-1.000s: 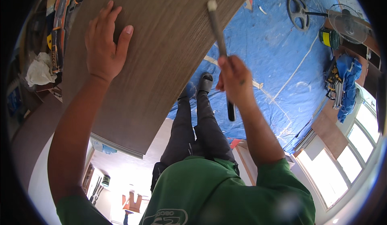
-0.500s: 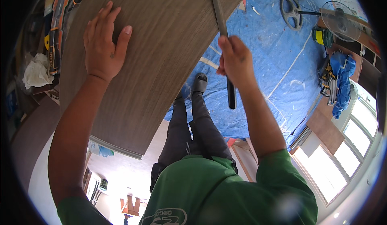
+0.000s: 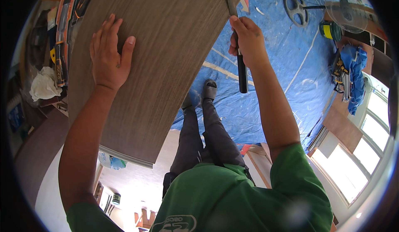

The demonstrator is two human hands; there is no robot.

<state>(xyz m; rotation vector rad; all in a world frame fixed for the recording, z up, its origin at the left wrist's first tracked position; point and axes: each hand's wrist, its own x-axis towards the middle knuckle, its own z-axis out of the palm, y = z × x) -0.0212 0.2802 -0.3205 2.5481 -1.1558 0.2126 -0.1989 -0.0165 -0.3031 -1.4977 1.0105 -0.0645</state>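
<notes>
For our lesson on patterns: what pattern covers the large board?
Streaky brown wood grain covers the board, in the head view.

Floor covering (image 3: 278, 36): blue sheet, creased, white-streaked, centre to upper right. Fan (image 3: 344, 3): round cage, upper right. Windows (image 3: 338, 176): multi-paned, glaring white, lower right. Panel (image 3: 343, 128): flat, brown, beside windows.

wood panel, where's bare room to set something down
The panel is bare between the left hand and the panel's right edge, and right of the left forearm. Crowded: upper right, where the black-handled tool crosses, and packaged tools beyond the left edge.
</notes>
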